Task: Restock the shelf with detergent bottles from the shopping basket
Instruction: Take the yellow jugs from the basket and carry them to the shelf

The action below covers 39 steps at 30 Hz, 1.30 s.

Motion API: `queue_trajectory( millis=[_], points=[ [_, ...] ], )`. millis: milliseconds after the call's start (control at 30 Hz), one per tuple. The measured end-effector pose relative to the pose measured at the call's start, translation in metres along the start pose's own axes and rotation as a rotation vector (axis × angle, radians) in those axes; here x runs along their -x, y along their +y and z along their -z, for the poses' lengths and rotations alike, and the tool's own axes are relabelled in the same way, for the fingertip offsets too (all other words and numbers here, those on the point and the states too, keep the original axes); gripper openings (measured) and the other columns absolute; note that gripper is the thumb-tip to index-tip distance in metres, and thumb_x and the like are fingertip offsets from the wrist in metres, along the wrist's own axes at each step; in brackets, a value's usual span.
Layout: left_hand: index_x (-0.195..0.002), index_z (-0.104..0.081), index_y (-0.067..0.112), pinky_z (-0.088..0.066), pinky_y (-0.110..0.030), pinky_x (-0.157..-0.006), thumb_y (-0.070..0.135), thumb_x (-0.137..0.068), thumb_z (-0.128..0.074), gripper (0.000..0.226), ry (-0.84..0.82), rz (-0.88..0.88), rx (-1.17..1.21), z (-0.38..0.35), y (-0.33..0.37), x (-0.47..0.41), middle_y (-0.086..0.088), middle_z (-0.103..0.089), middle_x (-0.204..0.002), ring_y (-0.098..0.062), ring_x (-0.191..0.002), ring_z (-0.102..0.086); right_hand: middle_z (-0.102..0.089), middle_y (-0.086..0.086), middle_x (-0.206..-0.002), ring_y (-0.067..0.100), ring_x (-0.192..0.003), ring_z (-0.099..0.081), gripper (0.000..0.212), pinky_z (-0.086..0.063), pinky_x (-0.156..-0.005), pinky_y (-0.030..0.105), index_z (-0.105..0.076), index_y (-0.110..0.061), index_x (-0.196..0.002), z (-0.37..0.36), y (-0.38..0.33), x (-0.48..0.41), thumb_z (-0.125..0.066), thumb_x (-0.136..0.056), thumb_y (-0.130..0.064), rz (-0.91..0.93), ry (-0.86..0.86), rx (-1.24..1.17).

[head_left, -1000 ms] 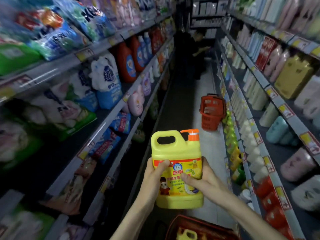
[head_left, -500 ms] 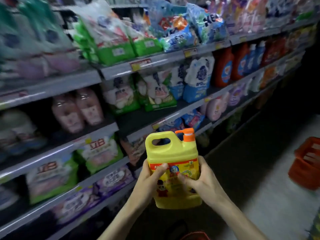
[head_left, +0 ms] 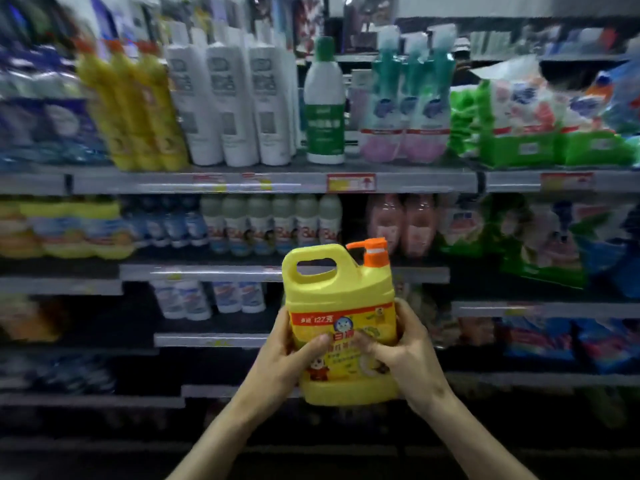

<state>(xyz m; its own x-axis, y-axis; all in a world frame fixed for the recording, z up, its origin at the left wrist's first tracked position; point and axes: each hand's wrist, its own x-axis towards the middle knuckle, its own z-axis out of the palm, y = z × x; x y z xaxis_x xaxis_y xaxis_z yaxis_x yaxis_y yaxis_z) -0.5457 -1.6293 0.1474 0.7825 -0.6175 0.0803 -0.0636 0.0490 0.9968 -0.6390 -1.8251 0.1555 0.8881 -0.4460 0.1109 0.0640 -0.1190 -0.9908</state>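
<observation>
A yellow detergent bottle (head_left: 337, 292) with an orange pump top and a built-in handle is held upright in front of me at chest height. My left hand (head_left: 287, 355) grips its left side, thumb across the label. My right hand (head_left: 405, 351) grips its right side, thumb also on the label. The bottle hangs in the air in front of the shelf unit (head_left: 277, 183), level with its middle shelves. The shopping basket is out of view.
The shelves facing me are packed: yellow bottles (head_left: 135, 109) and white bottles (head_left: 228, 102) on the upper shelf, a green-labelled bottle (head_left: 324, 105), green bags (head_left: 540, 129) at right. A row of small bottles (head_left: 270, 223) stands behind the held bottle. Lower shelves are dark.
My view has swung left from looking down the aisle to facing the shelf head-on. The bottle stays held in both hands, and the red baskets have left the view.
</observation>
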Motion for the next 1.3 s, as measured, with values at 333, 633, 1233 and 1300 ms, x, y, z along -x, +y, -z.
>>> queue_trajectory(
  millis=[333, 633, 1233, 1300],
  points=[
    [-0.141, -0.055, 0.02, -0.06, -0.034, -0.094, 0.014, -0.096, -0.071, 0.048, 0.331, -0.079, -0.13, 0.228, 0.021, 0.104, 0.0, -0.074, -0.129, -0.018, -0.12, -0.071, -0.078, 0.0, -0.118, 0.019, -0.108, -0.077, 0.059, -0.065, -0.089, 0.045, -0.058, -0.017, -0.13, -0.251, -0.028, -0.013, -0.087, -0.079, -0.024, 0.061, -0.402, -0.057],
    [-0.144, -0.054, 0.025, -0.059, -0.038, -0.1, 0.021, -0.097, -0.073, 0.052, 0.583, -0.125, -0.204, 0.363, 0.045, 0.147, 0.001, -0.074, -0.131, -0.019, -0.125, -0.068, -0.076, -0.011, -0.119, 0.01, -0.109, -0.074, 0.066, -0.064, -0.087, 0.034, -0.056, -0.025, -0.132, -0.41, -0.056, -0.045, -0.09, -0.076, -0.034, 0.19, -0.614, -0.035],
    [-0.143, -0.057, 0.03, -0.06, -0.032, -0.096, 0.019, -0.091, -0.074, 0.056, 1.051, -0.215, -0.245, 0.598, 0.054, 0.109, 0.008, -0.075, -0.126, -0.012, -0.122, -0.069, -0.073, -0.013, -0.123, 0.007, -0.116, -0.07, 0.067, -0.062, -0.097, 0.042, -0.054, -0.031, -0.135, -0.697, -0.076, -0.187, -0.091, -0.08, -0.035, 0.359, -0.959, -0.127],
    [-0.143, -0.057, 0.03, -0.06, -0.031, -0.098, 0.019, -0.089, -0.075, 0.058, 1.11, -0.209, -0.218, 0.617, 0.046, 0.109, 0.011, -0.076, -0.125, -0.009, -0.122, -0.069, -0.072, -0.012, -0.124, 0.008, -0.117, -0.07, 0.067, -0.061, -0.098, 0.045, -0.053, -0.032, -0.135, -0.724, -0.071, -0.194, -0.091, -0.08, -0.038, 0.364, -0.998, -0.109]
  ],
)
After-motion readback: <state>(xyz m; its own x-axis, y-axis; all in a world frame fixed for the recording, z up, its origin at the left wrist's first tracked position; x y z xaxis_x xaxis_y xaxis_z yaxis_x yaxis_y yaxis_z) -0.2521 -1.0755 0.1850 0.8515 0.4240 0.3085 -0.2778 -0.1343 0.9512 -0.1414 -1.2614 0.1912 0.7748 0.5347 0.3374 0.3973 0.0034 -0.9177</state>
